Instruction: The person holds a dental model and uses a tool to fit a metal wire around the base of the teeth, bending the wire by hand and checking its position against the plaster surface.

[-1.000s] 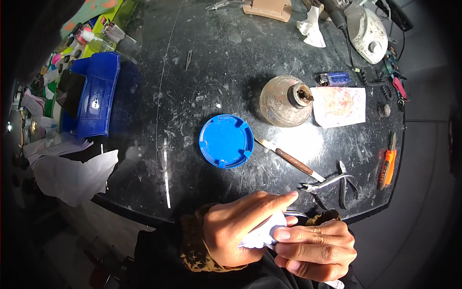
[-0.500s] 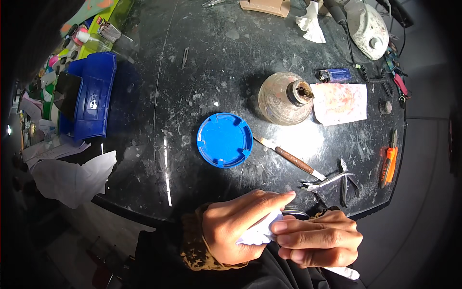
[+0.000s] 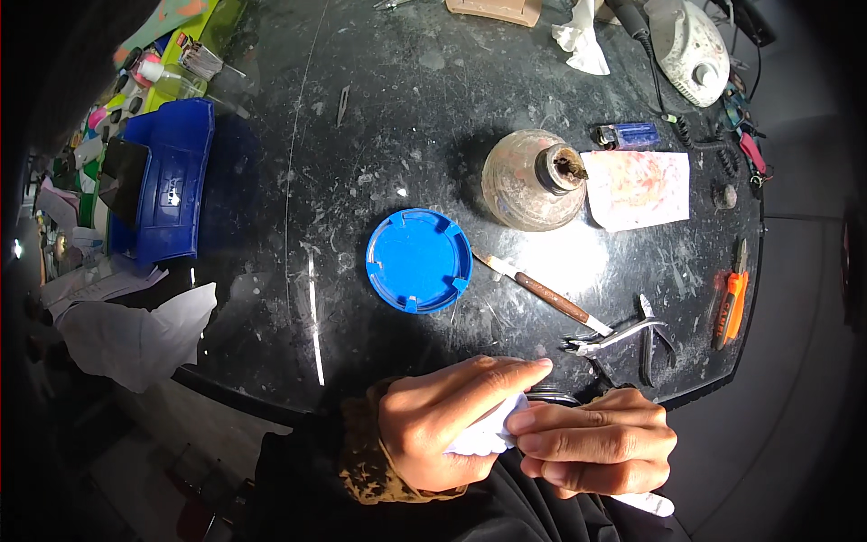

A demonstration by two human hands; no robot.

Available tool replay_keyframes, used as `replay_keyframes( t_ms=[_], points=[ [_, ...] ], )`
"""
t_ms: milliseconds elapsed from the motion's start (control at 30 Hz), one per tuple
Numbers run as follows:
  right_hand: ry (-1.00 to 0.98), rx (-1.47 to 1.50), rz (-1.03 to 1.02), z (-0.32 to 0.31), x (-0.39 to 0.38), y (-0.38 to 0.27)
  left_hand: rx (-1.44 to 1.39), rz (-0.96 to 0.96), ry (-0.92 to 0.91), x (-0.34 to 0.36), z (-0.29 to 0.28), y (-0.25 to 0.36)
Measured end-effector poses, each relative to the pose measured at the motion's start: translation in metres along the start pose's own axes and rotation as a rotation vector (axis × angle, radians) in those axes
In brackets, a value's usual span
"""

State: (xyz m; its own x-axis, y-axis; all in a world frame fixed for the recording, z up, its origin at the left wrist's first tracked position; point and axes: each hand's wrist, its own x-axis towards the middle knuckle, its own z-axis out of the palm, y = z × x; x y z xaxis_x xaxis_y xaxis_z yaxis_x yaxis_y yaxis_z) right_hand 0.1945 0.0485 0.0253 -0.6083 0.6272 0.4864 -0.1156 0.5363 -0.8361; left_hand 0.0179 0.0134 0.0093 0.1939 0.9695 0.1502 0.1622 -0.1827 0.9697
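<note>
My left hand (image 3: 442,425) is closed around a white piece with a scalloped edge (image 3: 483,434), its index finger stretched across the top. Most of that piece is hidden by my fingers, so its kind cannot be made out. Against it presses my right hand (image 3: 601,443), fingers curled together with the fingertips at the piece's right side. Below the right palm sticks out the rounded white handle end of a tool (image 3: 648,504); its working end is hidden. Just beyond my hands lie metal pliers (image 3: 623,337) and a wax knife with a wooden grip (image 3: 551,298).
A round blue lid (image 3: 418,262) lies mid-table, with a glass spirit lamp (image 3: 533,185) beyond it. Near the lamp are a stained paper (image 3: 639,188) and a blue lighter (image 3: 629,136). An orange-handled cutter (image 3: 731,307) is at right; a blue bin (image 3: 176,181) stands at left.
The whole view has shifted very slightly. Both hands keep nearly the same hold, with the right fingers moved only a little against the white piece.
</note>
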Motion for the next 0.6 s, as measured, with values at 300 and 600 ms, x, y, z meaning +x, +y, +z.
replay_keyframes(
  t_ms=[300, 600],
  points=[
    [0.047, 0.058, 0.050, 0.002, -0.003, 0.003, -0.019, -0.015, -0.019, -0.001, 0.000, -0.004],
    [0.058, -0.047, 0.030, 0.014, -0.009, 0.003, -0.011, -0.044, -0.028, -0.004, -0.002, -0.003]
  ],
)
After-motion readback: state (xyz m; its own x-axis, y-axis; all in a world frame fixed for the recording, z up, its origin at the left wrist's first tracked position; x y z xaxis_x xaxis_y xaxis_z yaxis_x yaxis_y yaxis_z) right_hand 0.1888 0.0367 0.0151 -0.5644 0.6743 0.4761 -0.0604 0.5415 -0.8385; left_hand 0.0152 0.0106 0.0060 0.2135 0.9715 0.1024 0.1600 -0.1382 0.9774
